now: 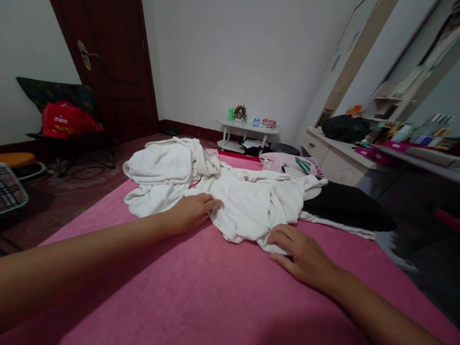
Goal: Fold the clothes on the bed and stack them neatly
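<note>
A crumpled white garment (243,203) lies spread over a pink bed cover. My left hand (193,211) rests at its near left edge, the fingers stretched out over the fabric and the thumb hidden. At the near right corner, my right hand (298,252) lies with its fingers on the white cloth and its thumb apart on the pink cover. Further back on the left is a bunched white cloth pile (166,164), touching the garment. Black folded clothing (346,206) lies right of the garment, and a pink printed shirt (288,163) is behind it.
The pink bed cover (184,312) fills the foreground. Beyond it stand a small white shelf (246,128) with a plant, and a dark door (115,54). A red bag (67,121) sits on a folding chair at left. On the right is a cluttered dresser (331,155).
</note>
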`<move>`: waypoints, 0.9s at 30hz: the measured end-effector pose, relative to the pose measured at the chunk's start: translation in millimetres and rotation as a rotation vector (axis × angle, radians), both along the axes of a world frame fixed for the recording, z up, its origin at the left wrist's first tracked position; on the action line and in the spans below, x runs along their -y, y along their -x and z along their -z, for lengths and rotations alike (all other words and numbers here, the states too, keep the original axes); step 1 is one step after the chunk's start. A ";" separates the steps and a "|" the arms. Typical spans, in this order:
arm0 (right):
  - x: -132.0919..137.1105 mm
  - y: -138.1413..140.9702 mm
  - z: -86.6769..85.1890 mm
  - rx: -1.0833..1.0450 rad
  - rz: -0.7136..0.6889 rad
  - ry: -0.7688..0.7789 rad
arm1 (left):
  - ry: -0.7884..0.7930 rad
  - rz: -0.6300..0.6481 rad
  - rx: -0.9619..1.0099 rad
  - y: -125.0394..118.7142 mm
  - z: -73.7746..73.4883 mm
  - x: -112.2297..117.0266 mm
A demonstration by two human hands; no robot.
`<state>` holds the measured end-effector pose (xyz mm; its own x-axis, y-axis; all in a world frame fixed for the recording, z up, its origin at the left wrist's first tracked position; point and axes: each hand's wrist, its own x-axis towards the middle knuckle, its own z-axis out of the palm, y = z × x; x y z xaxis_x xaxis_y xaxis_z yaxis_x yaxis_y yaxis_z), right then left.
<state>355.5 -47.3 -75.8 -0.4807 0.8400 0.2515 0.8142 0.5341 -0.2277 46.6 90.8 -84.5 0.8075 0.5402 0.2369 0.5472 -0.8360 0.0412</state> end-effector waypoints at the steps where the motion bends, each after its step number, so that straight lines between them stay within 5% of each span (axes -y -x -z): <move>1: -2.8 -0.2 3.5 -0.039 0.042 -0.007 | -0.020 -0.019 -0.010 -4.8 -0.8 -3.7; 4: -12.8 -3.0 8.0 -0.259 0.178 0.044 | -0.049 -0.032 -0.015 -12.7 -7.8 -11.8; 8: -24.0 -15.9 1.4 -0.820 0.397 0.171 | -0.005 -0.068 0.140 -10.3 -23.9 -15.3; 12: -32.4 -35.8 0.0 -1.191 0.584 0.271 | 0.262 -0.185 0.353 -2.8 -33.1 -14.3; 16: -38.1 -50.0 10.2 -0.956 0.636 0.289 | 0.416 -0.213 0.453 2.8 -32.4 -7.3; 20: -26.8 -44.2 9.9 -0.424 0.511 0.033 | 0.357 -0.099 0.275 12.5 -30.2 8.0; 23: -8.0 -29.1 3.8 -0.161 0.293 -0.144 | 0.366 -0.010 0.116 25.0 -26.8 17.8; 27: 5.6 -17.4 8.9 0.018 0.051 -0.135 | 0.273 -0.047 -0.025 38.0 -23.0 19.2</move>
<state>372.9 -52.9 -84.8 -0.4435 0.8229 0.3551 0.8446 0.5163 -0.1415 8.7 71.5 -61.5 0.7835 0.6187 0.0580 0.5891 -0.7692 0.2476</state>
